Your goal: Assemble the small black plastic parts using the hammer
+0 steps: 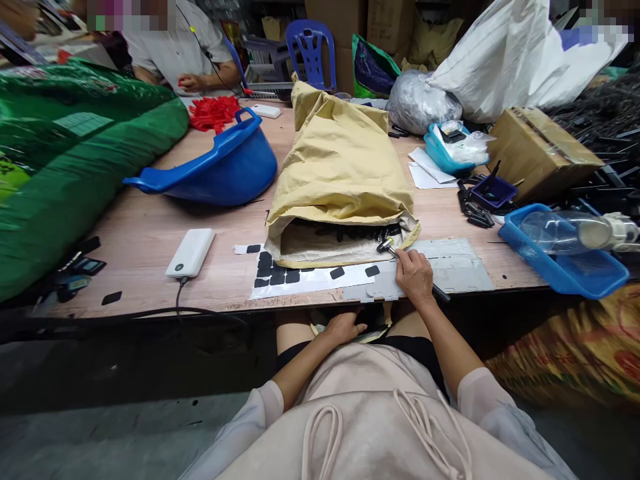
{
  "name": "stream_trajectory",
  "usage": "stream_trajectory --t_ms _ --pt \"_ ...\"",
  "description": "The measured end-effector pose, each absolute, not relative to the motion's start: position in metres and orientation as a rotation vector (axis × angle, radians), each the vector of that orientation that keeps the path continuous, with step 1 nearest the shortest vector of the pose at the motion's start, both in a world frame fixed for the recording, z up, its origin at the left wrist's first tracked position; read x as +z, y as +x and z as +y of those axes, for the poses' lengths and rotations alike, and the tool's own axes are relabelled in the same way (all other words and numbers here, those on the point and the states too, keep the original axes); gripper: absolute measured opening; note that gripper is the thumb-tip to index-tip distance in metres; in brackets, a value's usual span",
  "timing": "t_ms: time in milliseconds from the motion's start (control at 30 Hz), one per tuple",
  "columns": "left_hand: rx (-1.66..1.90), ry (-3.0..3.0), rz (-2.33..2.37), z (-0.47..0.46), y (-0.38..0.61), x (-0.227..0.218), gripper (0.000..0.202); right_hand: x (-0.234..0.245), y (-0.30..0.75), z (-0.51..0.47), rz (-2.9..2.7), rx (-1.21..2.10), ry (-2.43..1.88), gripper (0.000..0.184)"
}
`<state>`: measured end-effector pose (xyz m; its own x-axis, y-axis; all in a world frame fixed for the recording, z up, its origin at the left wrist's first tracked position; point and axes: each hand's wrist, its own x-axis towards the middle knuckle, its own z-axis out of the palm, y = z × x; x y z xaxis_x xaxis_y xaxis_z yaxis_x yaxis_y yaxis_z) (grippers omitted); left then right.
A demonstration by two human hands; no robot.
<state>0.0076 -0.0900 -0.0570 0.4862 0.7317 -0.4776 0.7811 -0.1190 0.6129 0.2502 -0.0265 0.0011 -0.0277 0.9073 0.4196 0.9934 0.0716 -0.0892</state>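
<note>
My right hand (415, 273) is closed around a small hammer (441, 293); its metal head lies at the mouth of a yellow sack, and its black handle sticks out below my hand. The sack (345, 160) lies on the table with its mouth facing me and dark pieces inside. Below the table edge, my left hand (344, 327) rests over a pale-rimmed opening in my lap, thumb and fingers apart, fingertips partly lost in the dark. A white sheet (315, 283) with several black rounded stickers (277, 272) lies before the sack, beside a grey taped board (457, 263).
To the left are a white power bank (191, 253) with a cable, a blue basin (225, 167) and a big green bag (90, 153). On the right stand a blue tray (565, 267) holding a clear bottle and a cardboard box (545, 153). Across the table sits another person (175, 53).
</note>
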Motion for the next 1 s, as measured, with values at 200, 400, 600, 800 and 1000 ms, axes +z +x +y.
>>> stream_trajectory --t_ms 200,400,600,800,1000 --pt "0.356 1.923 0.780 -0.046 -0.010 0.026 0.033 0.000 0.250 -0.026 -2.002 -0.344 -1.900 0.032" --pt "0.647 1.823 1.982 0.063 -0.039 0.050 0.038 0.002 0.249 -0.025 -1.992 -0.325 -1.902 0.032" --pt "0.440 1.768 2.031 0.090 -0.041 0.037 0.045 0.005 0.249 -0.025 -1.999 -0.273 -1.910 0.031" --pt "0.484 1.867 2.100 0.071 -0.063 0.029 0.034 0.006 0.248 -0.026 -2.003 -0.276 -1.912 0.032" --pt "0.837 2.140 1.575 0.025 -0.048 0.027 0.018 0.007 0.249 -0.026 -2.016 -0.301 -1.914 0.033"
